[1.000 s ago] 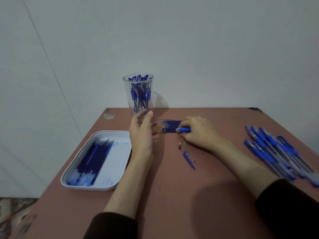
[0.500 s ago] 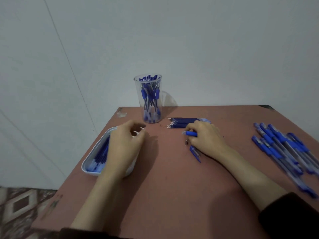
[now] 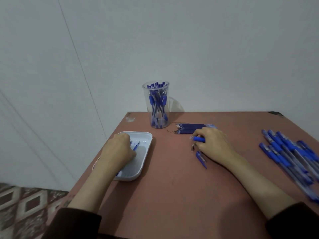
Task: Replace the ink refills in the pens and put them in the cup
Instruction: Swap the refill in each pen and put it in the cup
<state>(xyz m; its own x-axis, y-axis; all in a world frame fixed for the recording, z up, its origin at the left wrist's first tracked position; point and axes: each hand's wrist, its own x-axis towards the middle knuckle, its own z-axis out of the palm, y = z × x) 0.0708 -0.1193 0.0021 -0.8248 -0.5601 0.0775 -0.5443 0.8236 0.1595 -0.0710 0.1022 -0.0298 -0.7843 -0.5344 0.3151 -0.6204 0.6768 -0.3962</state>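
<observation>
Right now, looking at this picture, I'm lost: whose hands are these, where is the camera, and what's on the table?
There is no machine here. A person works with two bare hands, filmed by a wide camera worn on their head and looking down. On the reddish table stand a clear cup full of blue pens, a row of refills beside it, a pile of blue pens at the right and a white tray at the left. The left hand reaches into the tray among spare refills; whether it grips one is hidden. The right hand pinches a blue pen barrel, and a pen cap lies beside it.
</observation>
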